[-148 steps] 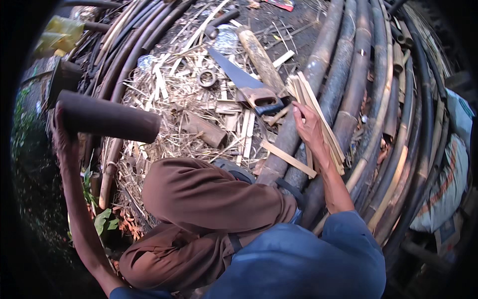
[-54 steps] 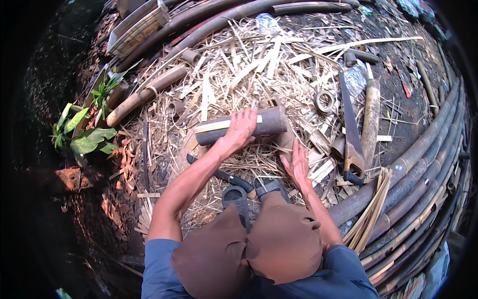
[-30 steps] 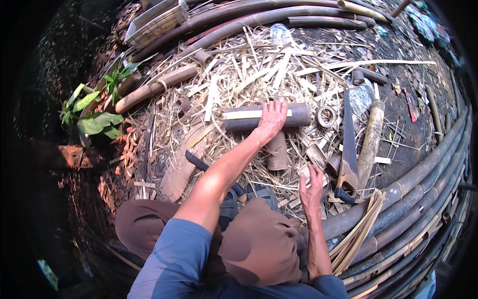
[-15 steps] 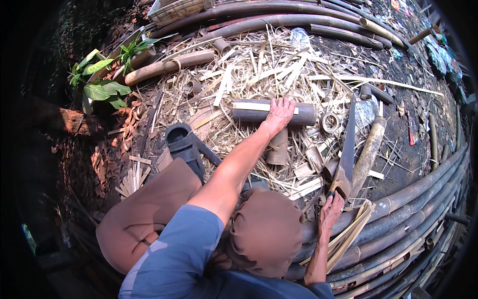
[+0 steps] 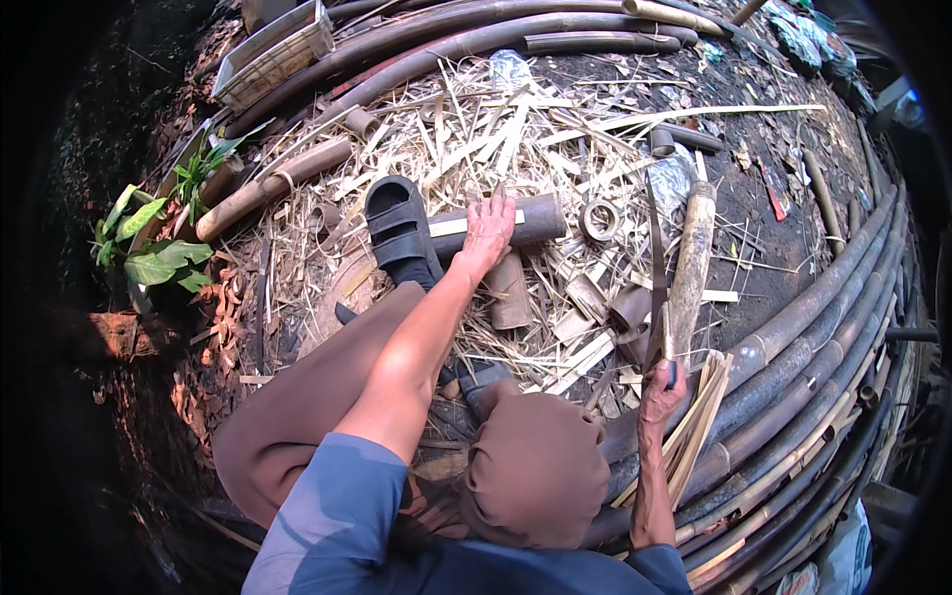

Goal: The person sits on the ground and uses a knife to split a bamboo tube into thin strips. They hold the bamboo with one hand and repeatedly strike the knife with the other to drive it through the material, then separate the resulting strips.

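The left hand lies flat, fingers spread, on a dark bamboo section resting on the littered ground among pale bamboo splints, with a black sandal pressed against its near end. The right hand is curled around the handle of a handsaw, beside a bundle of split strips.

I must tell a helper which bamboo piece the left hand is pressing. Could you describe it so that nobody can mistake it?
Start from the black sandal on the straw litter. Just right of it lies a short dark bamboo tube, sideways, with the left hand flat on it. Unlike the long poles at the rim, it is short, thick, almost black, with a pale strip along its top.
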